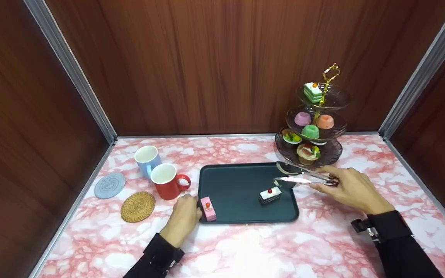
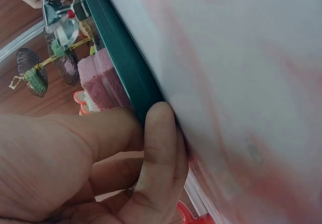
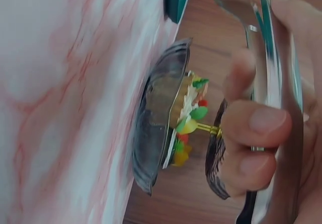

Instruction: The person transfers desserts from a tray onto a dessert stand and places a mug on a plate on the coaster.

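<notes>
A dark green rectangular tray (image 1: 238,181) lies on the table. My left hand (image 1: 183,218) pinches its rim at the near left corner, thumb on one side and fingers on the other in the left wrist view. Just inside that corner sits a pink cake slice (image 1: 209,214) with a red berry. My right hand (image 1: 355,191) grips metal serving tongs (image 1: 317,177), fingers curled round them. The tongs' arms stand apart over the tray's right side with nothing between the tips. A dark layered cake slice (image 1: 270,196) with white topping rests on the tray below the tips.
Behind the tongs stands a three-tier stand (image 1: 332,154) with a green cake slice (image 1: 313,92), several small puddings and tarts. Left of the tray are a red mug (image 1: 167,187), a light blue mug (image 1: 147,158), a woven coaster (image 1: 138,207) and a grey coaster (image 1: 109,185).
</notes>
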`<state>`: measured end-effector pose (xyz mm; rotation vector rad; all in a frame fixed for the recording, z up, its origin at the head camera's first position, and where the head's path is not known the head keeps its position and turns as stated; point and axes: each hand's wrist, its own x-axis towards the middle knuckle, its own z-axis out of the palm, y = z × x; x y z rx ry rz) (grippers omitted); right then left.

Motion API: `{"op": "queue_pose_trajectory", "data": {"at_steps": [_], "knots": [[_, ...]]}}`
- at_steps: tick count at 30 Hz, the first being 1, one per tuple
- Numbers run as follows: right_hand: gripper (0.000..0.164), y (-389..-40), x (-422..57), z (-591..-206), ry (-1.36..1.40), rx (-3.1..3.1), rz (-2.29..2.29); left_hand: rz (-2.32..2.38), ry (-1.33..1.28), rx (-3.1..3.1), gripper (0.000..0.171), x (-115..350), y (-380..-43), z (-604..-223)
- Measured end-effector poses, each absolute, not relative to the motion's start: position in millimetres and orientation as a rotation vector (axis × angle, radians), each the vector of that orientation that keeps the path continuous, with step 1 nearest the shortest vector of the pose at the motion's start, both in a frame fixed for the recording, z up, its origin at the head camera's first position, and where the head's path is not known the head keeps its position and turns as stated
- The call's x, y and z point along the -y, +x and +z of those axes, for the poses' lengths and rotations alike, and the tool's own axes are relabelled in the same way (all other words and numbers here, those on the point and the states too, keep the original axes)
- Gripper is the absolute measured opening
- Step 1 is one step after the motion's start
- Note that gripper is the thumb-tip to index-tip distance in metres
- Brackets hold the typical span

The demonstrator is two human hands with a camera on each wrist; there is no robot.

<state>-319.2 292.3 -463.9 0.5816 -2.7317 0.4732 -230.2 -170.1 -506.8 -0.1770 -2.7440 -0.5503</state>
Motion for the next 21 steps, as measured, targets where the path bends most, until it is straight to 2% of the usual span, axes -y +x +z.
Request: {"op": "queue_pose_trajectory", "data": {"at_steps": [11,21], "knots": [[0.041,-317.0,-298.8,-464.5,0.641,2.805,0.451,-0.548,-0.164,2.755,0.008,171.1,-231.3,-507.6],[0.025,-316.4,-295.3,-467.9,0.723,2.795,0.442,-0.581,-0.16,2.761,0.008,170.8,-232.1,-508.6]]}}
